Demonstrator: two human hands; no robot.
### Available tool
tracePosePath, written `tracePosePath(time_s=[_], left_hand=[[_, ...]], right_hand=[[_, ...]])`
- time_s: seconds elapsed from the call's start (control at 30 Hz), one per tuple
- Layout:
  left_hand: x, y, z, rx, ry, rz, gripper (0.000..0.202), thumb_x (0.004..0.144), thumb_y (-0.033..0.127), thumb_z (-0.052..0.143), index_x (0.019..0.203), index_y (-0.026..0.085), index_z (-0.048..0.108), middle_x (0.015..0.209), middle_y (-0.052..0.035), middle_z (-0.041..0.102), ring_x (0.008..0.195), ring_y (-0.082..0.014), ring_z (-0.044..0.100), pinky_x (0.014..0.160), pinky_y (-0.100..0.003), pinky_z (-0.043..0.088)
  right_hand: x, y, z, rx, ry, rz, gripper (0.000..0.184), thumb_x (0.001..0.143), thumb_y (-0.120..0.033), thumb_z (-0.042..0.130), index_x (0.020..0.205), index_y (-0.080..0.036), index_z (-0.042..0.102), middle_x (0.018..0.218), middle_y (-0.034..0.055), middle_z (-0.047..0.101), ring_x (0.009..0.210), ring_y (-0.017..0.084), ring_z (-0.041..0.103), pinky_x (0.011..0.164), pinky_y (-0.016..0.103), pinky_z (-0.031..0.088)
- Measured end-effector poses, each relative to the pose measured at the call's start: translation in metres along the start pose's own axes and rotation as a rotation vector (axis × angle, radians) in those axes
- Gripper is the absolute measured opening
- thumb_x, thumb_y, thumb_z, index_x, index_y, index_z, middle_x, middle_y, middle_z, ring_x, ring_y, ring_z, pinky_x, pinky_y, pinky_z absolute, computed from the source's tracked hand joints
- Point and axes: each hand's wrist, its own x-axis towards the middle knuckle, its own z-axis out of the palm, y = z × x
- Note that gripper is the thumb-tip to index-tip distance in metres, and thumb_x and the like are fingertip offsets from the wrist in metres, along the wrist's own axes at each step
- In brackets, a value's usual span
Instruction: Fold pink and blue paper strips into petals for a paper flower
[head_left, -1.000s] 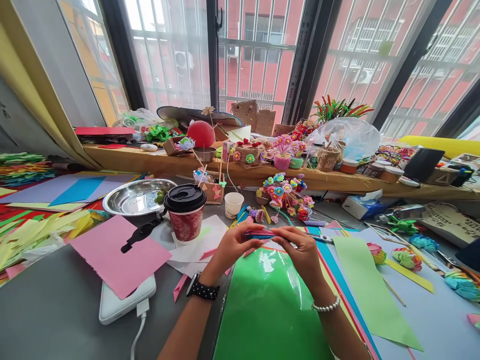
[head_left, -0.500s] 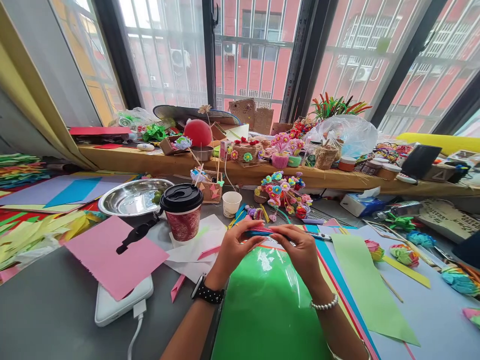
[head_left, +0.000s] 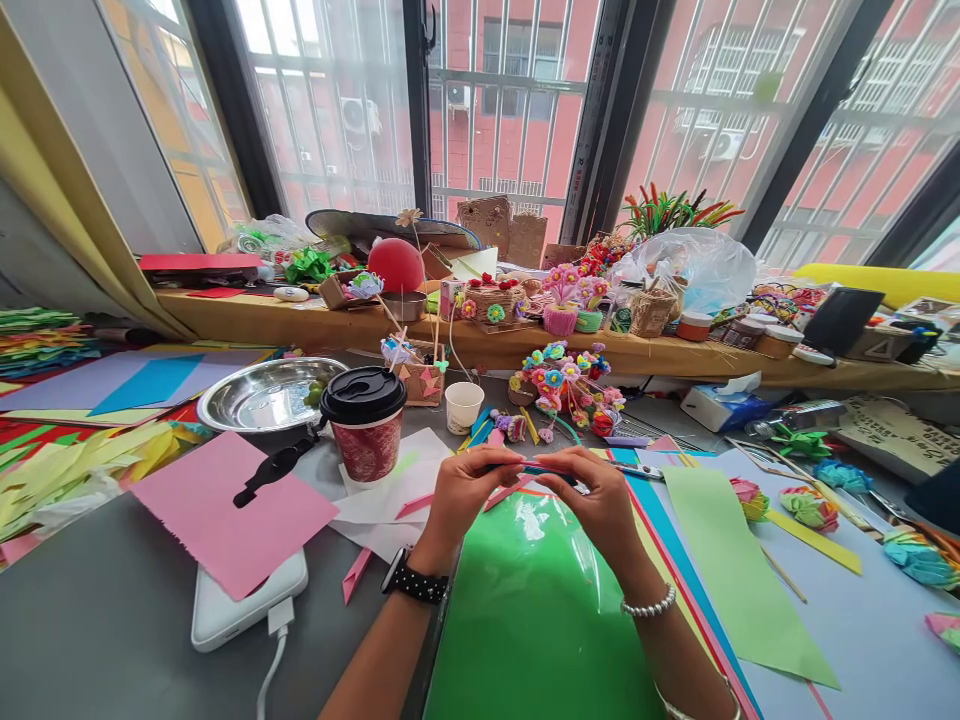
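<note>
Above the green sheet [head_left: 540, 610], both hands [head_left: 459, 495] [head_left: 602, 495] in fingertip grip on coloured paper [head_left: 538, 468]; lettering on beige item [head_left: 896, 443] illegible.

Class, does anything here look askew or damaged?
Yes: the pink sheet at left lies askew, partly over the white device, and its lower-left edge looks ragged, as if torn.

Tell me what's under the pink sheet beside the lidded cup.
A white device with a white cable sticks out from under the pink sheet, which hides the rest of it and anything else beneath.
</note>
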Motion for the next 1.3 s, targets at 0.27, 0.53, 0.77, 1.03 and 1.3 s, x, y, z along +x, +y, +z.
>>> tracePosePath(time_s=[0.27, 0.53, 0.77, 1.03, 1.3], left_hand=[[0.003, -0.001, -0.009, -0.034, 0.008, -0.014, 0.009, 0.061, 0.02, 0.067, 0.069, 0.017, 0.069, 0.071, -0.0018, 0.065, 0.055, -0.0096, 0.058, 0.055, -0.02, 0.05], [0.004, -0.003, -0.011, -0.069, -0.013, -0.04, 0.01, 0.06, 0.021, 0.068, 0.069, 0.017, 0.069, 0.066, -0.0006, 0.064, 0.054, -0.0095, 0.058, 0.055, -0.02, 0.049], [0.003, -0.002, -0.011, -0.047, -0.022, -0.044, 0.01, 0.059, 0.021, 0.068, 0.067, 0.016, 0.069, 0.067, -0.001, 0.065, 0.052, -0.0096, 0.058, 0.055, -0.021, 0.049], [0.003, 0.004, -0.009, -0.1, -0.052, -0.156, 0.024, 0.06, 0.022, 0.068, 0.082, 0.016, 0.065, 0.079, -0.0025, 0.065, 0.065, -0.0113, 0.06, 0.064, -0.022, 0.049], [-0.001, -0.005, 0.009, -0.545, 0.075, -0.444, 0.029, 0.058, 0.026, 0.071, 0.079, 0.012, 0.059, 0.074, -0.0043, 0.065, 0.069, -0.0127, 0.062, 0.071, -0.025, 0.049]], right_hand=[[-0.001, 0.001, -0.003, 0.074, -0.061, 0.041, 0.028, 0.069, -0.03, 0.064, 0.095, -0.02, 0.06, 0.093, 0.0054, 0.06, 0.086, 0.018, 0.058, 0.071, 0.029, 0.052], [0.001, 0.009, -0.009, 0.179, -0.113, 0.093, 0.028, 0.067, -0.029, 0.065, 0.094, -0.022, 0.063, 0.09, 0.0055, 0.06, 0.084, 0.019, 0.058, 0.065, 0.028, 0.054], [-0.001, 0.012, -0.006, 0.177, -0.03, 0.085, 0.014, 0.069, -0.027, 0.064, 0.081, -0.021, 0.067, 0.076, 0.0038, 0.063, 0.07, 0.016, 0.06, 0.061, 0.028, 0.052], [-0.002, 0.004, -0.003, 0.071, 0.056, -0.002, 0.011, 0.072, -0.026, 0.06, 0.078, -0.021, 0.067, 0.07, 0.0027, 0.063, 0.064, 0.015, 0.059, 0.055, 0.026, 0.051], [-0.004, -0.001, 0.001, -0.001, 0.168, -0.059, 0.01, 0.074, -0.022, 0.058, 0.08, -0.023, 0.065, 0.076, 0.0022, 0.064, 0.07, 0.015, 0.059, 0.061, 0.026, 0.051]])
